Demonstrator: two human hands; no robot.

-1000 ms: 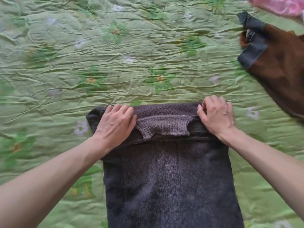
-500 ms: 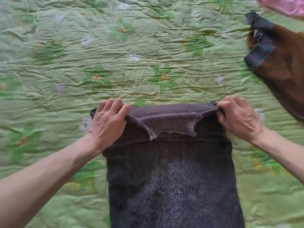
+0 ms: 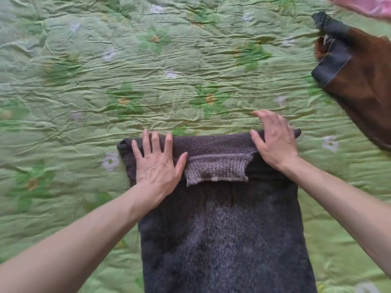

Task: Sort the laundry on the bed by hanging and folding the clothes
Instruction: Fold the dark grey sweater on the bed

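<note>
A dark grey knitted sweater (image 3: 224,233) lies lengthwise on the green flowered bedspread (image 3: 148,77), its far end folded back toward me so the ribbed collar (image 3: 215,169) shows on top. My left hand (image 3: 156,161) lies flat with spread fingers on the fold's left side. At the fold's right corner, my right hand (image 3: 275,140) rests with straight fingers reaching past the edge onto the bedspread.
A brown garment with a dark grey cuff (image 3: 359,77) lies at the right edge of the bed. A pink cloth (image 3: 364,7) shows in the top right corner. The wrinkled bedspread stretches bare to the left and far side.
Both hands gripped the folded far edge of the sweater before; now they have let go and lie flat with fingers straight on the fold. The camera has tilted slightly.
</note>
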